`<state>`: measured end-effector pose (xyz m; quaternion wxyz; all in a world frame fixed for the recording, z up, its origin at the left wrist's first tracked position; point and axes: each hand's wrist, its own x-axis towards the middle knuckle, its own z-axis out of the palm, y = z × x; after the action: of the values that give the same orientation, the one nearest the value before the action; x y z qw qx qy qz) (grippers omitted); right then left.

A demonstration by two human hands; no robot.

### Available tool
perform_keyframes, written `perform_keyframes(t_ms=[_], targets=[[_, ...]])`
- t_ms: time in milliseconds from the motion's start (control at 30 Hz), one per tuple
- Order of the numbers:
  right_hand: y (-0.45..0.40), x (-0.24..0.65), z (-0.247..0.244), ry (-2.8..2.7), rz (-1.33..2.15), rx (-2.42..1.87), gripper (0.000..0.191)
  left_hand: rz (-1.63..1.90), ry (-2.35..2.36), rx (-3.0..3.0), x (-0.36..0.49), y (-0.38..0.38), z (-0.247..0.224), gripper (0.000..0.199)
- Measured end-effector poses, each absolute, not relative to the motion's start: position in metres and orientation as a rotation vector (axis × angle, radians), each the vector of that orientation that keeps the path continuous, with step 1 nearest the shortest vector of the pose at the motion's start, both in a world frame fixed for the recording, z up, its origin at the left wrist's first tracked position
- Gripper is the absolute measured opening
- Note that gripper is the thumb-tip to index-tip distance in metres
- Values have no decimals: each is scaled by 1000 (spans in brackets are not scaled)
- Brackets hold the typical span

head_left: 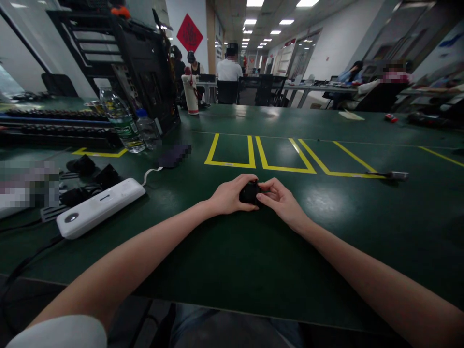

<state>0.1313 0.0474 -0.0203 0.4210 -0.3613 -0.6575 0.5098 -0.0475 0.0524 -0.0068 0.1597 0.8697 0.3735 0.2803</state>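
Observation:
My left hand [231,194] curls its thumb and fingers around a small, dark black object [248,193] over the middle of the green table. What kind of object it is cannot be made out. At its right side is my right hand [278,197], thumb and fingertips pinched together close against the object's edge. Whatever lies between those fingertips is too small to name. Farther right, a tool like a screwdriver [397,175], with a thin dark shaft and a thick handle, lies across the end of a yellow tape line.
Yellow tape outlines [232,165] mark the green table [232,261] beyond my hands. To the left lie a white power strip [101,208], black adapters [81,166] and a phone [176,155]. Water bottles [121,118] stand before a black frame [145,63]. People sit farther back.

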Motion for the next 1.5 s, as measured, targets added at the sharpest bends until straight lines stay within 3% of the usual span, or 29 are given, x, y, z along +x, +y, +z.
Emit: perform_keyframes(t_ms=[533, 1500], targets=[[56, 138, -5, -1671, 1331, -1131, 24, 673, 1073, 2246, -44, 73, 8, 63], [33, 133, -16, -1656, 1226, -868, 17, 883, 1155, 2431, -43, 39, -6, 64]])
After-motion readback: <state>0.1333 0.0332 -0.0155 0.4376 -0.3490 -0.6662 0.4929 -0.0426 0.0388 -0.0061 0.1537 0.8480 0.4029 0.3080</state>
